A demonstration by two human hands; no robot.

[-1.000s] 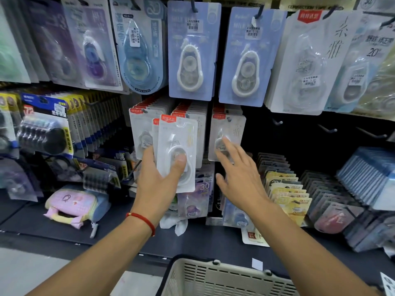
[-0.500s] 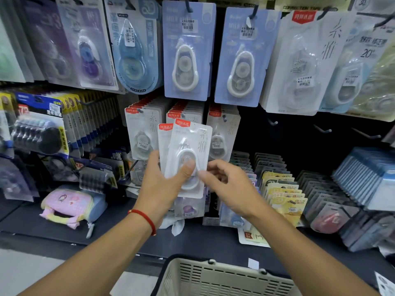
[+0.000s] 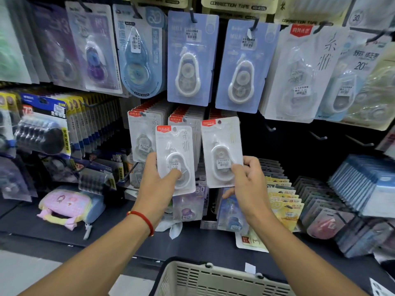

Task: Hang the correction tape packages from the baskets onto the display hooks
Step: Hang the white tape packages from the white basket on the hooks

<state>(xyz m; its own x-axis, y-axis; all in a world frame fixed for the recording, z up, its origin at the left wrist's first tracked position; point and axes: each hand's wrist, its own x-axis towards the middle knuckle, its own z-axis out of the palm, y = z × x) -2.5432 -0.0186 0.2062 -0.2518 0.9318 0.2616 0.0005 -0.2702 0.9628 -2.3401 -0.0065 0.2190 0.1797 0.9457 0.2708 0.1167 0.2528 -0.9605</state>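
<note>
My left hand (image 3: 159, 184) grips a white correction tape package (image 3: 175, 154) with a red label, thumb pressed on its blister. My right hand (image 3: 249, 184) pinches a second, matching package (image 3: 221, 146) by its lower right corner and holds it upright just right of the first. Behind both packages hang rows of the same white packages on display hooks (image 3: 147, 133). Several bare hooks (image 3: 320, 136) stick out of the dark panel to the right. The cream basket (image 3: 213, 278) sits below, between my forearms; its contents are hidden.
Larger blue correction tape cards (image 3: 190, 58) hang on the upper row. Yellow and grey card stacks (image 3: 282, 197) lie on the shelf to the right, with blue packs (image 3: 367, 184) beyond. A pink pouch (image 3: 68, 207) lies on the shelf at left.
My right hand came back from the hanging row, took one package off the stack in my left hand and carried it to the right. The two packages are now side by side.
</note>
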